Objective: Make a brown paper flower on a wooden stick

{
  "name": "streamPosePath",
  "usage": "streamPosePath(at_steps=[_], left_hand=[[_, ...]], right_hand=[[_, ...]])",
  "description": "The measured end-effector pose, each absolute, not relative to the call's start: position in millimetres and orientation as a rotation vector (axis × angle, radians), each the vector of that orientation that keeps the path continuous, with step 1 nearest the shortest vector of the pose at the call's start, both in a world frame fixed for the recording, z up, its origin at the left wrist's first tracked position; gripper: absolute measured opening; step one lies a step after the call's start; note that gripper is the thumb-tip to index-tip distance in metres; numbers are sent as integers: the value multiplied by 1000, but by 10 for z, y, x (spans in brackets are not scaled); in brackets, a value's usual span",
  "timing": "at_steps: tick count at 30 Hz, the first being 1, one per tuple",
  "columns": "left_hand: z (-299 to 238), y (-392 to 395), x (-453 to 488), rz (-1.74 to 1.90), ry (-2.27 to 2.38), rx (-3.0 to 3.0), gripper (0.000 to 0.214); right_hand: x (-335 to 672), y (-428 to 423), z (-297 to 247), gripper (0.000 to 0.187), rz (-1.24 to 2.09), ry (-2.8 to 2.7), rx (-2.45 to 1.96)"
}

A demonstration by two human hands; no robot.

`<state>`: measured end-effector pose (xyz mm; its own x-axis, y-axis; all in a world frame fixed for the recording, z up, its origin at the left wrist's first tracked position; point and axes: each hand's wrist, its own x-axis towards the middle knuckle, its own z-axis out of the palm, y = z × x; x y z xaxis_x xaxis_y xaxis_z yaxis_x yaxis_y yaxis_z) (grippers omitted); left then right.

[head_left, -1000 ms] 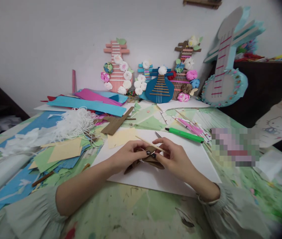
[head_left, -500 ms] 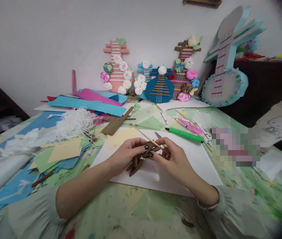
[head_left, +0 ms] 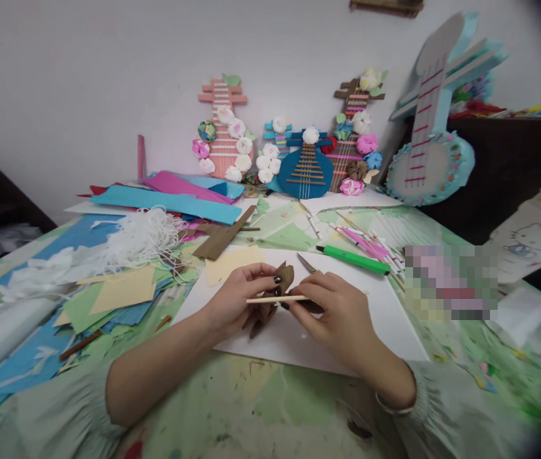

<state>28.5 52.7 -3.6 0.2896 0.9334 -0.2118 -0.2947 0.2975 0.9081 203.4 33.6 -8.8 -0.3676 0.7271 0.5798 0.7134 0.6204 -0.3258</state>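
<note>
Both hands meet over a white sheet (head_left: 375, 331) on the table. My left hand (head_left: 236, 299) is closed around a folded piece of brown paper (head_left: 283, 278), its dark-nailed fingers pinching the top. My right hand (head_left: 337, 312) is closed too, holding a thin wooden stick (head_left: 274, 298) that lies level and points left across the brown paper. The lower folds of the paper stick out beneath my left palm.
Scissors (head_left: 306, 262) and a green-handled cutter (head_left: 353, 259) lie just beyond the hands. Pink and white sticks (head_left: 370, 245) lie at the right. Coloured paper scraps (head_left: 117, 293), white string (head_left: 141, 236) and a brown strip (head_left: 222, 236) lie at the left. Decorated paper guitars (head_left: 306, 167) lean against the wall.
The stick has swung from slanting up and away to lying level, pointing left. The brown paper has been turned more upright between my hands.
</note>
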Motion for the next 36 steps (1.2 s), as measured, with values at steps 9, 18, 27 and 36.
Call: streamPosePath(at_steps=[9,18,27,36], left_hand=[[-34,515,258,941,769,790,23],[-40,517,272,1029,865,1187,12],[4,518,269,1015,1101,1523,19],[0,487,296,1003,1067,1498,11]], right_hand=[[2012,293,-95,11,-323,-2215,-1036],[2030,296,-100,19,-512,-2204,-971],[2026,287,-56,22,-579,-2240,-995],[2020,263,-78,23,-615,-2318,-981]])
